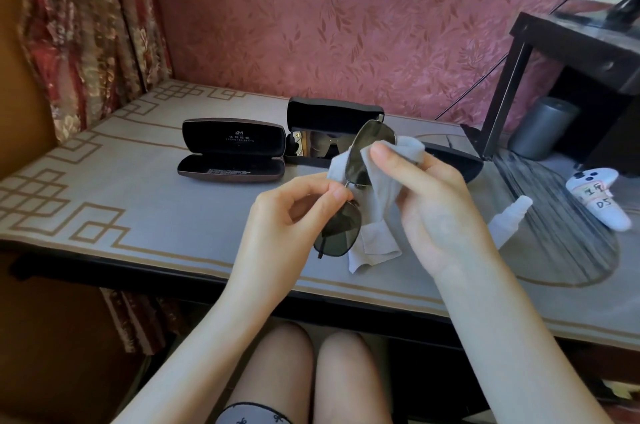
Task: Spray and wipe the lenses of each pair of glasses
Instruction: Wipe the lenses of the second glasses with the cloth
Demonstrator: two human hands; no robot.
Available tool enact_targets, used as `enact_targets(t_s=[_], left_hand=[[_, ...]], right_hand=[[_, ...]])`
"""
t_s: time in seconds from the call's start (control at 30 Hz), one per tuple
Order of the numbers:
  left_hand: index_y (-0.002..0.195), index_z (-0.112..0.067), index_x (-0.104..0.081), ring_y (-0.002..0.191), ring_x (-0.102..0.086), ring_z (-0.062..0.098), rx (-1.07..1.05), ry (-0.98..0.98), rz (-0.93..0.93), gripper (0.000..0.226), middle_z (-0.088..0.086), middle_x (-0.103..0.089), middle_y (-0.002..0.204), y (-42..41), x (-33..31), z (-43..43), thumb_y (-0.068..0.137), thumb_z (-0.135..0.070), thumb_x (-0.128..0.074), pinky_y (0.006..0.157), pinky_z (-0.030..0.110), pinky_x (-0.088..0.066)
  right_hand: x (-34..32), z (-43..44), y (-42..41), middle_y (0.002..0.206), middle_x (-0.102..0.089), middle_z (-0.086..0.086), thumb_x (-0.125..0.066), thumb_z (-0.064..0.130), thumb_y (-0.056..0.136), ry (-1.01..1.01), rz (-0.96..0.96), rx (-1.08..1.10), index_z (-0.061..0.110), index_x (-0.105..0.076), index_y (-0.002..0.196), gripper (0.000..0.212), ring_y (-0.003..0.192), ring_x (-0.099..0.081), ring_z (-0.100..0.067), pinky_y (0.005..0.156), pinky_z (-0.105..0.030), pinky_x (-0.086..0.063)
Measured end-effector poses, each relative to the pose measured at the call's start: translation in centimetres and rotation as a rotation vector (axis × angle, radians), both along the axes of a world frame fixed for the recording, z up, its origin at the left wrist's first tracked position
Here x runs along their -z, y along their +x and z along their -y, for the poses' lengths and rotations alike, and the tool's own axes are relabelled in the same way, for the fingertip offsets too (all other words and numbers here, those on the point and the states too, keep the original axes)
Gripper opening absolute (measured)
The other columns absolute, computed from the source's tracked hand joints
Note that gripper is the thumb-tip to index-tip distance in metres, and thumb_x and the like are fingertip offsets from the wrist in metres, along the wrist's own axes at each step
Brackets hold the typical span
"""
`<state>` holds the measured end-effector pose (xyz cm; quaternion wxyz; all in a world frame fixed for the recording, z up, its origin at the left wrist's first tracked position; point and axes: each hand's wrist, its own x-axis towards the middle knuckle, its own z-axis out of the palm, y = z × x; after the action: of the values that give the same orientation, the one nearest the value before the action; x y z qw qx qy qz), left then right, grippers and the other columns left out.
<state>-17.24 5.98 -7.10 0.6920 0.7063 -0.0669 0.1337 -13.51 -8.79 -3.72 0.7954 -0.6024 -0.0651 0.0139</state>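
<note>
Sunglasses (pixel 337 235) are held in the air above the counter (pixel 138 223), near its front edge, with wiping under way. To do this well, I judge the frame needs steadying at the bridge while the cloth rubs lightly over both faces of each lens, keeping bare skin off the glass. The right hand (pixel 426 195) curls round the grey cloth (pixel 381 205), its thumb pressing the cloth onto the upper lens. The left hand (pixel 294 216) pinches the frame between the lenses.
</note>
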Motion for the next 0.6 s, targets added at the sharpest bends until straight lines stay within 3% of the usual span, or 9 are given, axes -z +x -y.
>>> enact_targets(t_s=[0.2, 0.3, 0.37, 0.47, 0.53, 0.6], left_hand=[[0.089, -0.009, -0.072, 0.075, -0.069, -0.002, -0.005, 0.028, -0.014, 0.013, -0.008, -0.074, 0.077, 0.0, -0.3, 0.0, 0.09, -0.018, -0.062, 0.071, 0.009, -0.049], [0.09, -0.009, -0.072, 0.076, -0.069, -0.001, -0.021, 0.051, -0.015, 0.013, -0.008, -0.075, 0.078, 0.0, -0.4, -0.2, 0.09, -0.019, -0.063, 0.072, 0.01, -0.051], [0.089, -0.01, -0.072, 0.075, -0.069, -0.001, -0.024, 0.064, -0.019, 0.013, -0.008, -0.075, 0.078, 0.0, -0.4, -0.2, 0.09, -0.02, -0.063, 0.073, 0.013, -0.053], [0.089, -0.012, -0.072, 0.075, -0.07, 0.001, -0.039, 0.061, -0.012, 0.012, -0.008, -0.074, 0.078, -0.1, -0.4, -0.2, 0.09, -0.02, -0.062, 0.076, 0.02, -0.054], [0.09, -0.012, -0.072, 0.076, -0.07, 0.003, -0.05, 0.049, -0.006, 0.012, -0.008, -0.074, 0.079, -0.1, -0.2, -0.2, 0.09, -0.02, -0.062, 0.077, 0.022, -0.055], [0.091, -0.012, -0.073, 0.079, -0.07, 0.004, -0.048, 0.028, -0.003, 0.013, -0.007, -0.075, 0.082, 0.0, -0.1, -0.2, 0.09, -0.018, -0.062, 0.076, 0.019, -0.055]], right_hand=[[-1.0, -0.6, 1.3, 0.095, -0.073, -0.012, -0.071, 0.024, 0.071, 0.121, -0.088, -0.052, -0.001, -0.07, 0.101, 0.039, 0.087, -0.07, -0.02, 0.082, -0.034, -0.058], [-1.0, -1.1, 1.3, 0.095, -0.074, -0.01, -0.071, 0.026, 0.07, 0.138, -0.109, -0.068, 0.002, -0.071, 0.099, 0.037, 0.091, -0.07, -0.021, 0.092, -0.038, -0.054], [-0.9, -1.3, 1.4, 0.095, -0.072, -0.009, -0.073, 0.028, 0.069, 0.105, -0.123, -0.056, 0.005, -0.071, 0.1, 0.039, 0.092, -0.068, -0.023, 0.096, -0.042, -0.049], [-0.5, -1.4, 0.9, 0.085, -0.073, -0.003, -0.076, 0.03, 0.066, -0.027, -0.066, -0.046, 0.016, -0.076, 0.084, 0.022, 0.088, -0.068, -0.02, 0.099, -0.045, -0.047], [-0.1, -1.4, 0.3, 0.088, -0.075, -0.004, -0.076, 0.026, 0.065, -0.079, -0.021, -0.047, 0.016, -0.076, 0.082, 0.021, 0.091, -0.069, -0.02, 0.103, -0.044, -0.048], [0.3, -1.2, 0.0, 0.094, -0.076, -0.008, -0.075, 0.021, 0.066, -0.106, 0.002, -0.06, 0.012, -0.075, 0.088, 0.024, 0.093, -0.071, -0.021, 0.098, -0.039, -0.052]])
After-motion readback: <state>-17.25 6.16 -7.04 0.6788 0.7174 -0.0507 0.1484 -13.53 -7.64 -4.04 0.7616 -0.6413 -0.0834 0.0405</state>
